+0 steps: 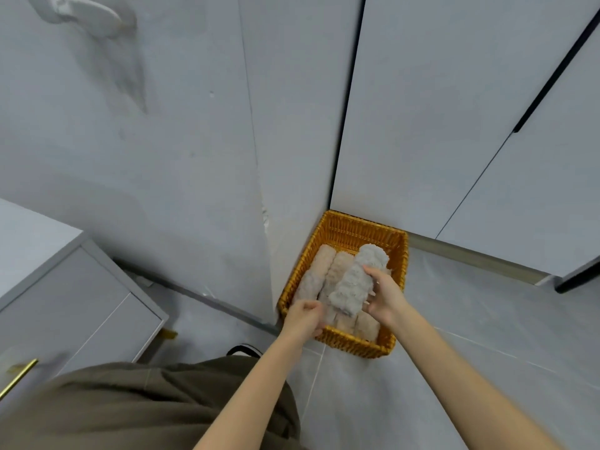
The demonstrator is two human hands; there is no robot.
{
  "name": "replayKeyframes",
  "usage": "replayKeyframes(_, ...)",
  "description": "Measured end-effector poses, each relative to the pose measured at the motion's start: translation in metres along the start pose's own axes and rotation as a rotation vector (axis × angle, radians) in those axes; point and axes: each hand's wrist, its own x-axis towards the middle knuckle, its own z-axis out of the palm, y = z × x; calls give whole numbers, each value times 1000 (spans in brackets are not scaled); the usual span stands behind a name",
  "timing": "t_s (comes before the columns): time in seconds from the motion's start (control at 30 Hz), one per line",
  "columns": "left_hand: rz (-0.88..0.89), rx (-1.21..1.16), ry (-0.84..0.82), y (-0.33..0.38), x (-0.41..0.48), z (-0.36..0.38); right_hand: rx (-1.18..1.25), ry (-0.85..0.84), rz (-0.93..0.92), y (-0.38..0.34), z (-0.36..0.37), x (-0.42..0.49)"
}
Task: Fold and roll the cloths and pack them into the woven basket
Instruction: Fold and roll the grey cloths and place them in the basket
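An orange woven basket (354, 225) stands on the floor in a wall corner. Inside it lie pinkish rolled cloths (321, 264) side by side along its left part. A grey fluffy rolled cloth (357, 280) is held above them, tilted, its far end over the basket's middle. My right hand (386, 293) grips this grey roll from its right side. My left hand (305, 316) is at the basket's near left rim, fingers curled on the near end of a rolled cloth there. The basket's far part is bare.
A grey cabinet (81, 303) with a gold handle stands at the left. White cupboard doors (454, 125) rise behind the basket. A dark shoe (243, 350) and brown clothing (146, 407) show below. Pale floor tiles (470, 336) spread to the right.
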Motion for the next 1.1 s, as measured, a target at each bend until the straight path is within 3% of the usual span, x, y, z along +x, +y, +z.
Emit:
replayKeyframes(0.1, 136, 272, 53, -14, 16, -15, -27, 102, 20, -1, -11, 28)
replayKeyframes(0.27, 238, 384, 52, -23, 42, -27, -172, 229, 54, 12, -26, 78)
replayKeyframes(0.47, 270, 438, 25, -34, 71, -24, -359, 294, 135, 53, -40, 134)
replayKeyframes(0.67, 258, 399, 40, -45, 89, -27, -398, 411, 128, 89, -54, 176)
replayKeyframes(0.83, 251, 391, 48, -46, 98, -29, -359, 325, 107, 103, -54, 193)
replayKeyframes(1.0, 222, 438, 30, -48, 100, -31, -958, 385, -134, 111, -66, 192)
replayKeyframes(1.1, 218, 450, 23, -46, 100, -29, -1248, 443, -389, 107, -66, 189)
